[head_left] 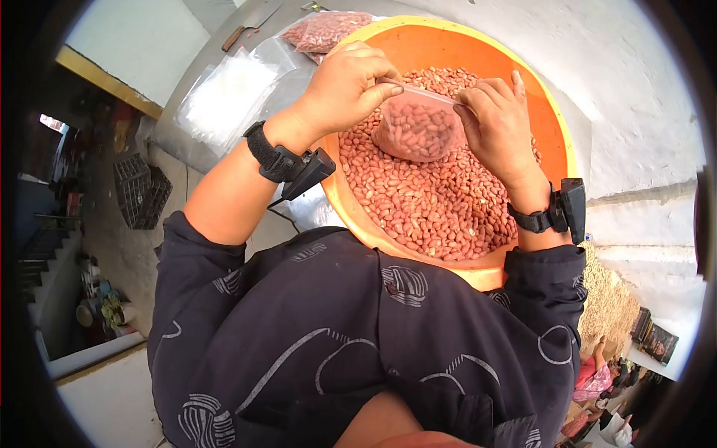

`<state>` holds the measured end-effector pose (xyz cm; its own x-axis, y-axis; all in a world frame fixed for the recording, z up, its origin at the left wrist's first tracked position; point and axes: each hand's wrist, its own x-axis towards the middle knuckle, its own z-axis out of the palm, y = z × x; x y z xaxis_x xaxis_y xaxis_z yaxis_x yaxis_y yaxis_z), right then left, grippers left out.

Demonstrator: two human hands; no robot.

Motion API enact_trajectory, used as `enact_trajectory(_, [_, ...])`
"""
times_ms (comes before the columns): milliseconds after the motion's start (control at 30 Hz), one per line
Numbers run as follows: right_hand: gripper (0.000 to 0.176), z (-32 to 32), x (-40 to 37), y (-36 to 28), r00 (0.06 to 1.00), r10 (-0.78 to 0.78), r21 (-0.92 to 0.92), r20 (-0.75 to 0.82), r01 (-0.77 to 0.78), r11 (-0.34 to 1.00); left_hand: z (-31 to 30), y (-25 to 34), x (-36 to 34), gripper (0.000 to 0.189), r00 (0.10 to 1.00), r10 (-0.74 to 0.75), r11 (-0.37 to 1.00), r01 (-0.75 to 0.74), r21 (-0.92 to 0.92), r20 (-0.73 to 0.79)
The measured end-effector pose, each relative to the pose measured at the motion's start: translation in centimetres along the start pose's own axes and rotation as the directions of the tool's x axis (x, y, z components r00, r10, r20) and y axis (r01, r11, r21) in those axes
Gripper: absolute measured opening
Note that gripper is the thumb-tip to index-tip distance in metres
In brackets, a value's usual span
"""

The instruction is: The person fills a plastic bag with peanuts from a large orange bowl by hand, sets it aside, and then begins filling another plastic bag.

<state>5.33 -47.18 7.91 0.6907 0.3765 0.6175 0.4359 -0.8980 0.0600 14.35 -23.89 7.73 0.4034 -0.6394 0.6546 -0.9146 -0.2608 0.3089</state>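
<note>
A clear plastic bag [420, 128] partly filled with reddish-brown peanuts hangs between my two hands, over a large orange tub [549, 142]. My left hand [352, 86] pinches the bag's top edge at its left corner, thumb against fingers. At the right corner, my right hand [499, 127] grips the same edge between thumb and fingers, with one finger pointing up. The bag's mouth edge is stretched straight between them. Loose peanuts [433, 213] cover the tub's floor beneath and around the bag. Both wrists wear black straps with small devices.
Left of the tub, a stack of clear plastic bags [228, 93] lies on a grey table [168, 131]. A filled bag of peanuts [328, 31] rests behind the tub, with a knife [243, 30] nearby. Black crates [140, 190] stand on the floor; people [597, 381] are at lower right.
</note>
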Motion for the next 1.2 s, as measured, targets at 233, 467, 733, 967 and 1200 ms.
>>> enact_trajectory(233, [0.009,-0.6,-0.7,2.9,0.999,0.014,0.031,0.034,-0.015,0.999,0.0,-1.2,0.1,0.013,0.998,-0.066,0.998,0.066,0.018,0.01])
enact_trajectory(467, [0.009,-1.1,-1.5,5.5,0.994,0.075,0.2,0.085,-0.091,0.976,-0.2,-1.4,0.3,0.014,0.987,-0.153,0.988,0.154,-0.001,0.04])
enact_trajectory(733, [0.021,0.6,-4.0,8.4,0.765,0.312,0.393,0.564,-0.58,0.713,0.3,-2.1,-0.2,0.02,0.91,-0.408,0.896,0.415,-0.158,0.073])
enact_trajectory(967, [0.051,2.8,-3.3,5.1,0.812,0.263,0.767,0.521,-0.58,0.274,0.1,-2.8,-0.5,0.023,0.833,-0.548,0.774,0.539,-0.331,0.077])
enact_trajectory(1200, [0.069,3.7,-3.5,4.3,0.647,0.22,0.502,0.73,-0.727,0.469,1.9,-3.5,-2.7,0.061,0.77,-0.477,0.636,0.635,-0.439,0.423])
